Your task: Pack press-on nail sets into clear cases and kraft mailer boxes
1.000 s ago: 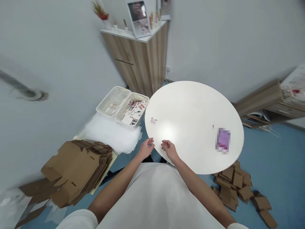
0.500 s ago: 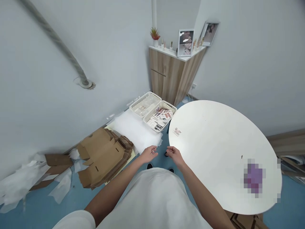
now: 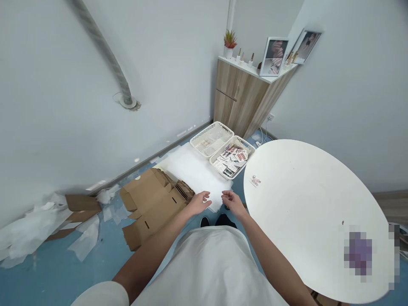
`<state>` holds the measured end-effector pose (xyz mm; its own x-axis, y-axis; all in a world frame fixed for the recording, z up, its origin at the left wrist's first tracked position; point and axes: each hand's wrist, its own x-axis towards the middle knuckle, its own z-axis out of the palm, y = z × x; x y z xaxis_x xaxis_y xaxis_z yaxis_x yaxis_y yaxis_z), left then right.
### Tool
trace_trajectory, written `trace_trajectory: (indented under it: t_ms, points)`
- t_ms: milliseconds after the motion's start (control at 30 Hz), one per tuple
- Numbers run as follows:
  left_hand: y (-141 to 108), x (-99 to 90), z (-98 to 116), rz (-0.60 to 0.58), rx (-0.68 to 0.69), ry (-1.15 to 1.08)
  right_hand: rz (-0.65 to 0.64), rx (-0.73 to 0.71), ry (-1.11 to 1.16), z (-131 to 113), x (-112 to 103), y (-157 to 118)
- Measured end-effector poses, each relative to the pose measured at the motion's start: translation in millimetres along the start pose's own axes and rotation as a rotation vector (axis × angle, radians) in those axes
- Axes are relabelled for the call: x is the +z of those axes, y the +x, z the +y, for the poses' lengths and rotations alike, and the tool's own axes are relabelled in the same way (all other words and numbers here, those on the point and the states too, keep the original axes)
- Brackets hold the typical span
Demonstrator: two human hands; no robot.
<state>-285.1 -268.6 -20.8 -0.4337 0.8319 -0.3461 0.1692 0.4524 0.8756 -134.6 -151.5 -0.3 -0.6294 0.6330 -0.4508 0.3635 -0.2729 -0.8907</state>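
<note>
My left hand hangs in the air in front of my shirt, fingers apart and holding nothing. Facing it across a small gap is my right hand, also with loosely curled, parted fingers and nothing in them. Beyond both hands lies a stack of white foam sheets on the floor. Flattened brown cardboard boxes are piled to the left of my left hand. A white basket filled with printed cards stands past the hands, beside another white basket with clear packets inside.
A round white table stands at the right, with a small card near its left edge and a blurred purple item. A wooden cabinet fills the corner. Scrap wrapping litters the floor at left.
The view has turned left, so the baskets, cabinet and table sit farther right in the picture. Both hands keep nearly the same pose. One foot has shifted forward.
</note>
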Motion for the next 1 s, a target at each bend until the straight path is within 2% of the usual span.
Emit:
trace_trajectory:
  t_ms: [233, 367, 500, 600, 700, 767, 900, 1000]
  points:
    - [35.4, -22.1, 16.1, 0.030, 0.011, 0.002, -0.012, -0.032, -0.048, -34.5, -5.4, 45.3]
    - [59.9, -36.3, 29.0, 0.061, -0.023, -0.079, -0.019, -0.072, -0.105, -52.8, -10.0, 93.1]
    - [97.8, -52.0, 47.6, 0.128, -0.114, -0.286, -0.012, -0.143, -0.234, -71.5, -13.1, 150.1]
    - [137.4, -60.7, 64.6, 0.234, -0.187, -0.485, -0.059, -0.250, -0.406, -90.9, -13.8, 193.5]
    - [182.1, -66.9, 77.3, 0.245, -0.337, -0.685, -0.164, -0.334, -0.626, -110.1, -9.3, 237.8]
    - [210.7, -69.6, 79.8, 0.254, -0.461, -0.769, -0.234, -0.340, -0.836, -118.2, -2.8, 266.9]
    - [253.5, -68.6, 70.4, 0.212, -0.637, -0.816, -0.393, -0.220, -1.231, -118.3, 11.6, 313.1]
    - [269.9, -60.7, 56.8, 0.176, -0.678, -0.819, -0.480, -0.105, -1.357, -109.9, 17.5, 329.1]
